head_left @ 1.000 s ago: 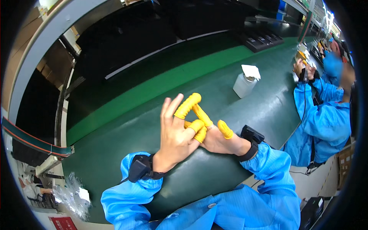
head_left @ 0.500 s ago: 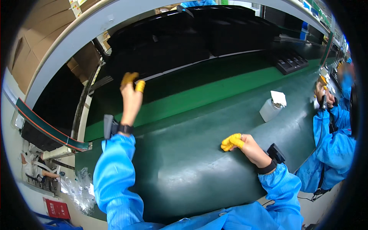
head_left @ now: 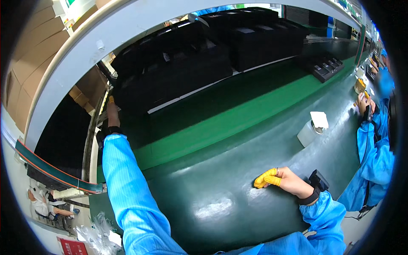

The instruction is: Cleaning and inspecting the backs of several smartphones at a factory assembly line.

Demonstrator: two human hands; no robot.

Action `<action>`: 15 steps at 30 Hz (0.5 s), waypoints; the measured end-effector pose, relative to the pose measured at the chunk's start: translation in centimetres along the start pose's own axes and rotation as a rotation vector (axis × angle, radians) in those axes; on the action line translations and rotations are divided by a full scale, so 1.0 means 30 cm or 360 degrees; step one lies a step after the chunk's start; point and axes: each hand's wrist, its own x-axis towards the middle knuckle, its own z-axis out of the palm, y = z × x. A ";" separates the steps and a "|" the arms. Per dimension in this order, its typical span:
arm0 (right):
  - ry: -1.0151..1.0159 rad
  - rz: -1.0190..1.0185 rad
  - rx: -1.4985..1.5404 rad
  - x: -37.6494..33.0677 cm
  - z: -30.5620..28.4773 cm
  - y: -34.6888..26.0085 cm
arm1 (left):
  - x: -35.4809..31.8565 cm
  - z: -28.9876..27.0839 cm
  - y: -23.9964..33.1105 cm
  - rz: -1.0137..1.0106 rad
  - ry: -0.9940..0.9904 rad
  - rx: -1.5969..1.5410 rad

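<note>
My left hand (head_left: 113,114), in a dark wristband, reaches far forward to the left end of the tall stacks of black trays (head_left: 182,72). One yellow-tipped finger shows; the others are hidden, so its grip cannot be told. Over the dark green worktop (head_left: 170,204), my right hand (head_left: 282,180) is held with its yellow-covered fingers curled in against the thumb. Nothing shows between them. A dark device is strapped to the right wrist.
A translucent white bottle (head_left: 308,135) with a white paper on top stands to the right. Farther back lies a black tray (head_left: 327,69) with several compartments. A co-worker in a blue sleeve (head_left: 369,148) works at right. Clear plastic bags (head_left: 100,229) hang at lower left.
My left hand has moved left and away from above the green strip to the end of the black stacks. The right hand stays curled over the worktop. The whole view has shifted somewhat.
</note>
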 end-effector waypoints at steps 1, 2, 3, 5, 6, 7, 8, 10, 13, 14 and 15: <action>0.0031 0.0025 -0.0006 -0.001 0.001 -0.006 | -0.034 0.043 -0.007 -0.0002 0.0037 -0.0022; 0.0046 0.0029 -0.0001 0.002 0.006 -0.004 | -0.077 0.080 0.017 0.0006 0.0081 -0.0040; 0.0058 0.0019 0.0007 0.002 0.000 0.001 | -0.124 0.142 0.046 0.0014 0.0115 -0.0065; 0.0098 0.0004 0.0017 -0.012 -0.013 0.002 | -0.219 0.249 0.123 0.0034 0.0181 -0.0118; 0.0081 -0.0017 0.0016 -0.009 -0.019 0.005 | -0.270 0.249 0.157 0.0033 0.0174 -0.0113; 0.0066 -0.0040 0.0014 -0.007 -0.024 0.008 | -0.321 0.245 0.191 -0.0063 0.0138 0.0009; 0.0062 -0.0040 0.0020 -0.003 -0.023 0.007 | -0.367 0.234 0.237 -0.0158 0.0113 0.0136; 0.0036 -0.0013 -0.0002 -0.004 -0.015 -0.004 | -0.410 0.268 0.323 -0.0288 0.0257 0.0195; 0.0005 -0.0037 -0.0024 -0.001 -0.019 0.000 | -0.457 0.356 0.421 -0.0767 -0.0083 -0.0393; -0.0032 -0.0057 -0.0069 0.003 -0.017 0.003 | -0.438 0.351 0.411 -0.0759 -0.0085 -0.0395; -0.0071 -0.0071 -0.0073 0.012 -0.018 0.000 | -0.411 0.339 0.384 -0.0703 -0.0105 -0.0485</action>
